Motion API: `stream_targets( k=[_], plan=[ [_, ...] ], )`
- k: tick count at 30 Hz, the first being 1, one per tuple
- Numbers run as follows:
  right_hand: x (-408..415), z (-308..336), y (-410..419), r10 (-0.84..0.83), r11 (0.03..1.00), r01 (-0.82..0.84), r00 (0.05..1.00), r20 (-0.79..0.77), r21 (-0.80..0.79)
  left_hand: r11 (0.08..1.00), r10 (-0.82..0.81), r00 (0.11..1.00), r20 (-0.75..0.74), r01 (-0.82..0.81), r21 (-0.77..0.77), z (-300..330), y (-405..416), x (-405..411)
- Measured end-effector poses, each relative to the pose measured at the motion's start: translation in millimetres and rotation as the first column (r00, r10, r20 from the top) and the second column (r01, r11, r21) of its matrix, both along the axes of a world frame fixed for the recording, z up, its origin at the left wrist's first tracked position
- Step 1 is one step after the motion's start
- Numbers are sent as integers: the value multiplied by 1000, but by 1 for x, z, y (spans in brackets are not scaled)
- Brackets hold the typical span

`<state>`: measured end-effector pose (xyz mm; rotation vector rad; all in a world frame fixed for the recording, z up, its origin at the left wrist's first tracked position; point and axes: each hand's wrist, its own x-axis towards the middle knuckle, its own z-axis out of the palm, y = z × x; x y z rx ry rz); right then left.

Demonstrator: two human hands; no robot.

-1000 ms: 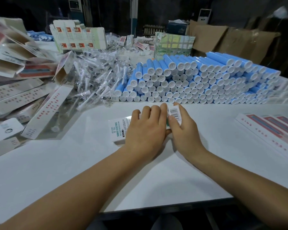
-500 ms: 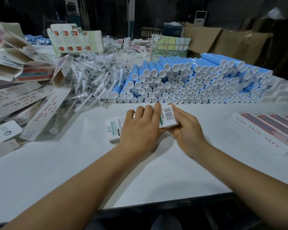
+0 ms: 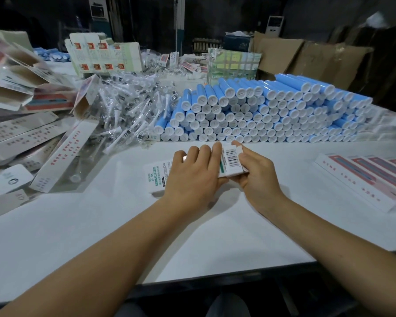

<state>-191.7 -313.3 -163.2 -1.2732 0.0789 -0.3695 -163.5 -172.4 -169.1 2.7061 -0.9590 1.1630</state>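
Observation:
A long white carton (image 3: 156,177) with green print and a barcode lies across the middle of the white table (image 3: 101,225). My left hand (image 3: 192,179) lies over its middle with fingers curled across the top. My right hand (image 3: 256,175) grips its right end, thumb on the end flap by the barcode and fingers beneath, and that end is tipped up slightly off the table.
A big stack of blue tubes with white caps (image 3: 272,110) fills the far side. Bagged brush heads (image 3: 124,110) and loose opened cartons (image 3: 32,124) crowd the left. Flat pink-and-white boxes (image 3: 364,177) lie at the right. Cardboard boxes (image 3: 318,58) stand behind.
The carton's right end has lifted and turned in my right hand, with the barcode face now tilted up. My thumb has moved onto the end flap. My left hand stayed on the carton.

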Motion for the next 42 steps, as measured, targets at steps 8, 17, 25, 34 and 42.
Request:
stream_targets(
  k=[8,17,25,34,42],
  plan=[
    [-2,-11,4,-168,956,182,982,82,-228,999,38,993,112,-42,34,2,-7,-6],
    [-4,-5,7,-212,923,221,975,62,-316,997,80,995,52,-80,-3,4,-8,1],
    [-9,-7,13,-235,764,278,960,151,-583,986,165,983,77,-166,9,3,-9,3],
    [-7,-8,11,-160,836,169,985,63,-522,988,153,986,61,-153,4,3,-3,6],
    [-6,-7,12,-150,873,147,988,29,-465,980,188,980,66,-192,56,5,-6,1]
  ],
)
